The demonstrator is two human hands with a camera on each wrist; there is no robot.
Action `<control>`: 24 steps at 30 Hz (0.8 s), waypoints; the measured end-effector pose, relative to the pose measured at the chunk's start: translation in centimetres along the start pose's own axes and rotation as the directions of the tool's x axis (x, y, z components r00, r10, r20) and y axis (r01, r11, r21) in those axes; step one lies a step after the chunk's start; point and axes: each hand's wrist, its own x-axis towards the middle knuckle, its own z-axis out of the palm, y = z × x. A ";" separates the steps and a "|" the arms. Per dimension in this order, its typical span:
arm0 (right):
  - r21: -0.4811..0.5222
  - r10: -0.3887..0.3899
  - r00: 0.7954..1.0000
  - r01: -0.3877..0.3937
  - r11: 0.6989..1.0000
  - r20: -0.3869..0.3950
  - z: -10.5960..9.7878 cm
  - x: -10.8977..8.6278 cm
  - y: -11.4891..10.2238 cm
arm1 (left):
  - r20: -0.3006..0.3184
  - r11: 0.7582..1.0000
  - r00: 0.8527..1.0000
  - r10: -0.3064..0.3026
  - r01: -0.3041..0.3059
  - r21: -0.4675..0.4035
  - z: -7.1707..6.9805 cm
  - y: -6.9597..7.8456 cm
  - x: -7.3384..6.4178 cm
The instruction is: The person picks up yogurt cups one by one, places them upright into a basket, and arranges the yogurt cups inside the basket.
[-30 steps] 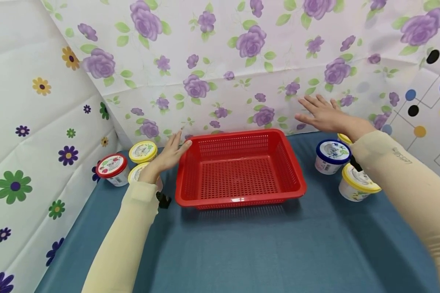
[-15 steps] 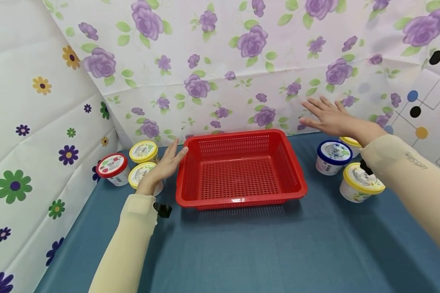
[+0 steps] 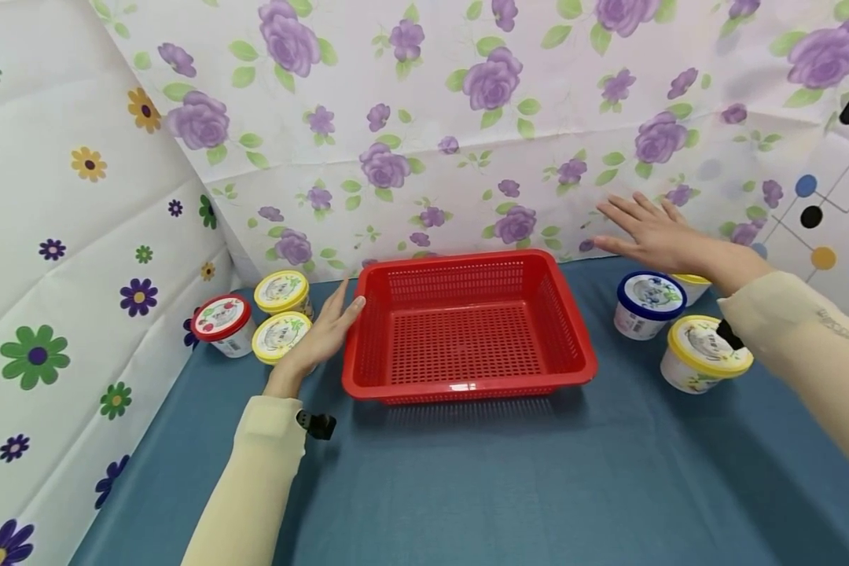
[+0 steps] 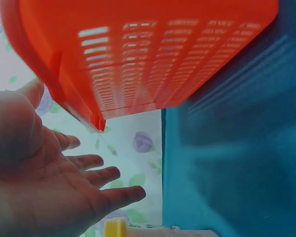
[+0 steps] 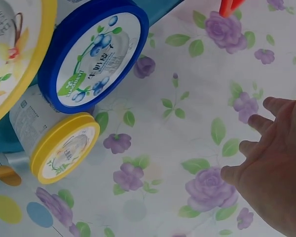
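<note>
My left hand (image 3: 323,334) is at the left rim of a red plastic basket (image 3: 467,389), fingers spread and straight; whether it touches the rim I cannot tell. Behind and left of it stand two yellow-lidded tubs (image 3: 281,291) and a red-lidded tub (image 3: 222,324). Above the tubs at the right, my right hand (image 3: 654,236) hovers with straight fingers and holds nothing. Below it are a blue-lidded tub (image 3: 648,305), a large yellow-lidded tub (image 3: 703,354) and a small yellow-lidded tub (image 5: 64,148), the last partly hidden by the arm in the head view.
The basket sits mid-table with nothing inside. A blue cloth (image 3: 481,487) covers the table. A flowered sheet (image 3: 453,118) hangs along the back, and patterned sheets close off the left and right sides.
My right hand has moved right and slightly down. The left hand has dropped a little towards the basket's left rim, baring more of the nearer yellow-lidded tub. Basket and tubs stay in place.
</note>
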 end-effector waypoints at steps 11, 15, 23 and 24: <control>0.022 -0.015 1.000 0.015 1.000 0.013 0.7 -1.4 0.5 | 0.001 0.998 1.000 -0.008 0.008 -0.055 0.6 -1.0 -1.7; 0.049 -0.035 0.999 0.035 0.998 -0.001 1.0 -1.9 0.9 | 0.011 0.994 1.000 -0.019 0.020 -0.103 0.7 -1.5 -2.0; 0.077 -0.048 0.999 0.049 0.996 -0.022 1.9 -2.6 2.3 | 0.016 0.984 0.999 -0.035 0.038 -0.172 1.3 -2.3 -2.3; 0.074 -0.040 0.999 0.041 0.996 -0.015 2.0 -2.7 2.4 | 0.017 0.983 0.999 -0.033 0.036 -0.180 1.4 -2.4 -2.4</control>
